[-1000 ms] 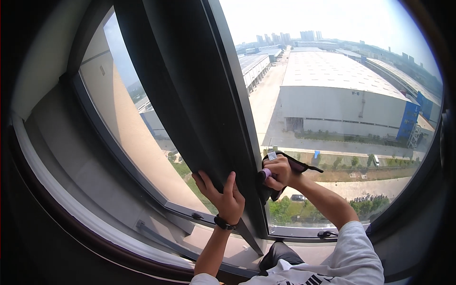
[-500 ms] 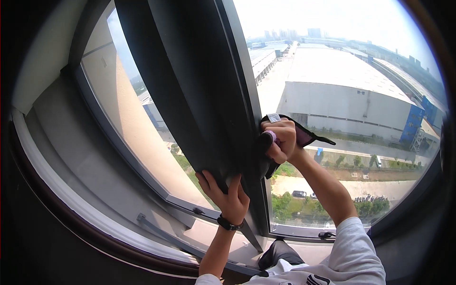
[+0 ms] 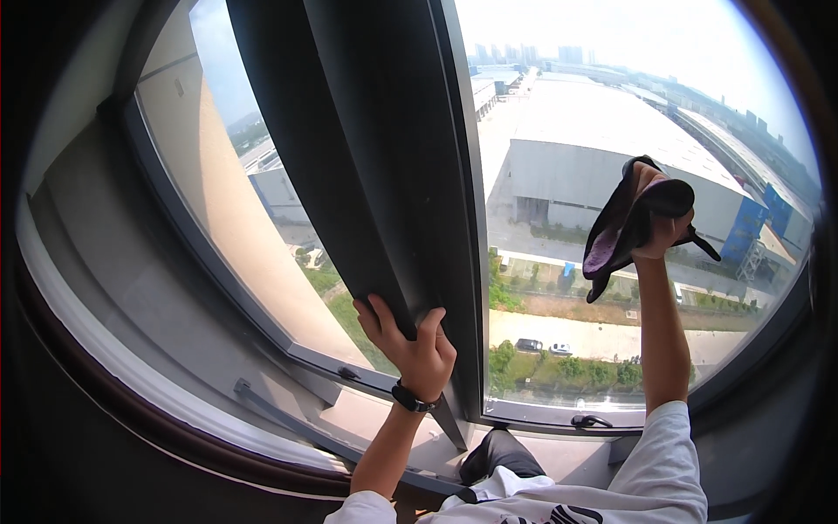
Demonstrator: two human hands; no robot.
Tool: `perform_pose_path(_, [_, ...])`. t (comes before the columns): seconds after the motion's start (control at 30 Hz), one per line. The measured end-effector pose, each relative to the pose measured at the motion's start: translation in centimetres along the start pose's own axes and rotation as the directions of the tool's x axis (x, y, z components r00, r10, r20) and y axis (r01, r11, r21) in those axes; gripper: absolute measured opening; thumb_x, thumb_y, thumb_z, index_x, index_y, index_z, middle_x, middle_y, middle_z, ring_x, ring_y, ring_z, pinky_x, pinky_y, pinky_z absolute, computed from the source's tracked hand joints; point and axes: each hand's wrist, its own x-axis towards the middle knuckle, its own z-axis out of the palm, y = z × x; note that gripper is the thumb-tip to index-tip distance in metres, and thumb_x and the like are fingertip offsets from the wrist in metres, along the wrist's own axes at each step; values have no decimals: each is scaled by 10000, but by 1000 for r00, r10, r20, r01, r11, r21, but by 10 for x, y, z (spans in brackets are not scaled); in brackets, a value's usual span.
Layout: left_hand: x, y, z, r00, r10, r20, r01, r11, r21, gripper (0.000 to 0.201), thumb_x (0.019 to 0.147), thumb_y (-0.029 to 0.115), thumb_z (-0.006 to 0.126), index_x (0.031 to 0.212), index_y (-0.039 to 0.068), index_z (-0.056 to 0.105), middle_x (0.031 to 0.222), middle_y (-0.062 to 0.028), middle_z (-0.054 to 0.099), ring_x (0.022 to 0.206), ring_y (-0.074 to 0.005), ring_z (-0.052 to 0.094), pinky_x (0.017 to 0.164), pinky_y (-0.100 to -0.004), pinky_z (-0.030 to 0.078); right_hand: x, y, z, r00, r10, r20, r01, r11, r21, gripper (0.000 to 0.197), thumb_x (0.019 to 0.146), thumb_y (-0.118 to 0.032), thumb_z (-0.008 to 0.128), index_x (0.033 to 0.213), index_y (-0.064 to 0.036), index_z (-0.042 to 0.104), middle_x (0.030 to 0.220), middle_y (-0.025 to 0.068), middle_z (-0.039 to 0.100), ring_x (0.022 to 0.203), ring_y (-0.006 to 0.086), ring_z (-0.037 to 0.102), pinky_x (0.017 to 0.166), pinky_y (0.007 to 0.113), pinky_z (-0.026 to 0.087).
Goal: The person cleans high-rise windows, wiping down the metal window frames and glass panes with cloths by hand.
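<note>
Left hand [image 3: 415, 354] spread against the dark post [image 3: 349, 166], right hand [image 3: 670, 237] clutching the black-and-purple cloth [image 3: 623, 225] farther right, I judged it soft, light, best gripped by its bunched middle.

Bright daylight fills a narrow, dark-framed glass window [image 3: 266, 218] beside a curved grey wall [image 3: 113, 236]; outside stand a sunlit beige exterior wall [image 3: 223, 210], a broad white-roofed warehouse [image 3: 554, 170] and 2 cars [image 3: 529, 345].

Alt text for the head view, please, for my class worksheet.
A person's right hand holds a black and purple cloth before a window; the left hand rests on a dark post. A pale-roofed warehouse stands outside.
</note>
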Motion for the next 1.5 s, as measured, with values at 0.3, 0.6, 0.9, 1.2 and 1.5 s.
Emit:
perform_pose_path(0.3, [2,-1,1,999,30,39,-29,999,-21,52,913,167,515,933,150,560,1483,-286,147,1343,-516,142,1036,-607,197,-56,-9,81,973,3,231,57,965,-254,217,575,-116,559,519,-42,362,490,89,338,397,245,359,386,323,297])
perform_pose_path(0.6, [8,5,9,997,77,11,-77,997,-21,132,935,162,506,1018,191,606,1485,-262,148,1354,-514,112,1010,-658,209,-118,-69,-140,1000,-15,-15,-12,194,-981,537,825,-264,605,1294,-18,513,1414,233,346,1269,365,356,1011,436,304])
perform_pose_path(0.9, [2,-2,-3,991,95,93,-101,993,62,235,951,214,515,1162,156,599,1495,-213,128,1384,-420,106,1066,-540,285,-67,-93,-315,944,-22,-329,-330,-107,-938,660,840,-277,557,1379,27,326,1407,239,350,1316,370,319,1085,391,258])
perform_pose_path(1.2, [16,33,2,999,-47,6,47,987,-151,178,914,229,564,934,97,681,1457,-329,129,1353,-519,97,1027,-623,213,-231,-94,-346,902,-31,-431,-422,-276,-864,650,797,-148,542,1393,-18,317,1413,186,361,1318,346,322,1089,377,247])
perform_pose_path(1.5, [17,41,-1,1000,-3,-18,1,996,-89,223,912,287,572,944,89,668,1434,-354,168,1329,-515,190,1020,-620,221,-112,-103,-345,929,-140,-342,-365,-202,-909,541,806,-242,552,1277,-9,426,1200,197,487,1141,374,449,959,400,355])
